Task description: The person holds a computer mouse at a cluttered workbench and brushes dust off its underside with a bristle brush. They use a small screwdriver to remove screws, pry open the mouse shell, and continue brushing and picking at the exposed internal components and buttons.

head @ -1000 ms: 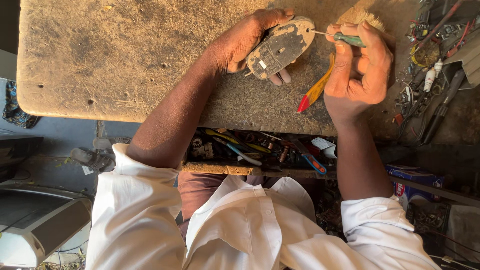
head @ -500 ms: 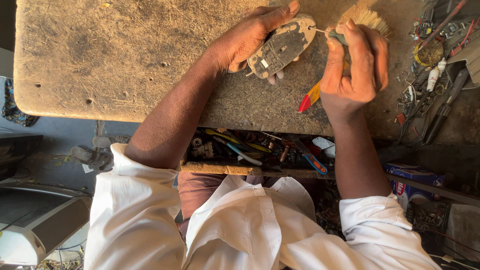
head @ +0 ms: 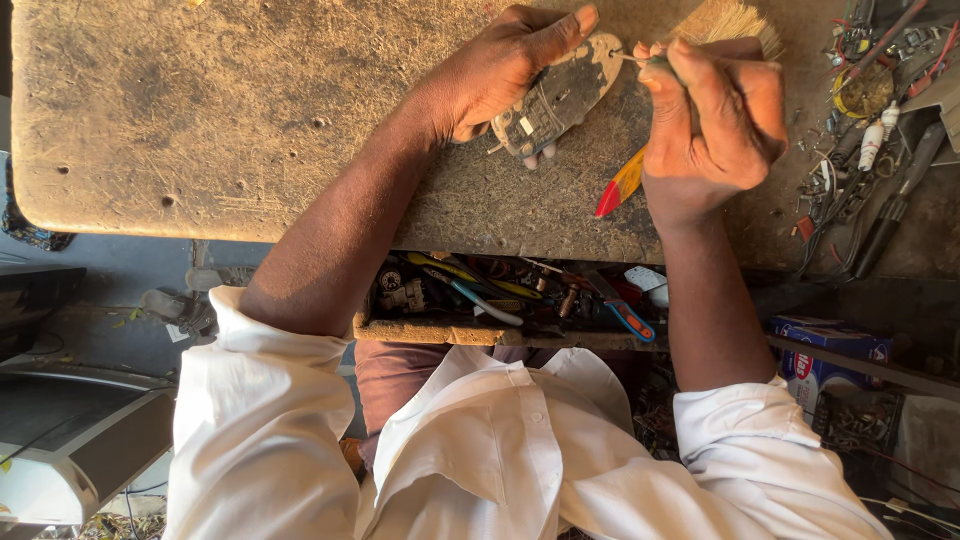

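The workbench (head: 220, 130) is a thick slab with a rough, pitted, dusty brown top, rounded at its near left corner and marked by a few small holes. One person sits at it in a white shirt with rolled sleeves, and both bare hands meet over the far edge of the slab. The left hand (head: 500, 70) grips one flat, oval circuit board (head: 560, 95), dark on its face with pale edges and small parts on it; the thumb lies along the top rim and the fingertips curl under, one showing below the lower edge. The right hand (head: 715, 120) is closed in a fist around one slim tool (head: 640, 58), whose thin metal tip touches the upper right end of the board, just beside the left thumb. One brush lies on the slab under the right hand: a smooth red and yellow handle (head: 620, 185) pokes out near the wrist and pale straw bristles (head: 730, 20) fan out beyond the knuckles. Below the slab, an open drawer (head: 420, 330) holds a jumble of hand tools, too many to count. To the right lies a tangle of wires and small parts (head: 870, 90).
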`<state>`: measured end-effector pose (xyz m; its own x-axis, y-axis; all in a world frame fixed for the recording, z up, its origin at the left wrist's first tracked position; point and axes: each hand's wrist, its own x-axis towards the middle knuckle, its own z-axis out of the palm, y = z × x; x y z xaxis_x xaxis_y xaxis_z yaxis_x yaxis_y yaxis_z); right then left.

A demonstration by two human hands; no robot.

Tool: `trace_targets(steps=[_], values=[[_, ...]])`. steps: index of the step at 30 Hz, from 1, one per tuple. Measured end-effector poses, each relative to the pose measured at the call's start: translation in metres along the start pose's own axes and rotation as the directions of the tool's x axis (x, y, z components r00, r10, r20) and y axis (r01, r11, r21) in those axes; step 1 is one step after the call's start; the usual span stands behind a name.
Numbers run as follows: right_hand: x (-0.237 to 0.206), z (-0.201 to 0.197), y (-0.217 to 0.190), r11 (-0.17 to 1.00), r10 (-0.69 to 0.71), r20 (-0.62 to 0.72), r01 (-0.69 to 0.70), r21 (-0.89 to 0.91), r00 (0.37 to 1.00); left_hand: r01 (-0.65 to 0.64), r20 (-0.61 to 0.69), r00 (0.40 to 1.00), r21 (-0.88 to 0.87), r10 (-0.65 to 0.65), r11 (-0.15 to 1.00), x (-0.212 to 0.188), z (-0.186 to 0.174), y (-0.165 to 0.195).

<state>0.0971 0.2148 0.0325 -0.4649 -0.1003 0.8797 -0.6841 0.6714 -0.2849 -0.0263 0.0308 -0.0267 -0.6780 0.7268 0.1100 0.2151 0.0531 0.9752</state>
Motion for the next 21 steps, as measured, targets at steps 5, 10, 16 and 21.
trace_targets(steps=[5,10,16,21], values=[[0.000,0.000,0.003,0.996,0.086,0.004,-0.086,0.016,0.996,-0.066,-0.053,0.996,0.114,0.073,0.991,0.001,0.004,-0.010],[0.009,0.008,0.002,0.998,0.045,-0.014,-0.044,0.053,0.999,-0.042,-0.017,0.999,-0.023,0.042,0.999,0.003,-0.001,-0.008],[0.019,-0.011,-0.014,0.968,0.246,0.122,-0.237,-0.084,0.961,-0.149,-0.049,0.988,-0.120,0.144,0.982,-0.001,-0.005,-0.004],[0.030,-0.031,-0.007,0.965,0.176,0.308,-0.103,-0.240,0.935,-0.024,-0.046,0.999,-0.066,0.021,0.998,0.003,-0.002,0.000]])
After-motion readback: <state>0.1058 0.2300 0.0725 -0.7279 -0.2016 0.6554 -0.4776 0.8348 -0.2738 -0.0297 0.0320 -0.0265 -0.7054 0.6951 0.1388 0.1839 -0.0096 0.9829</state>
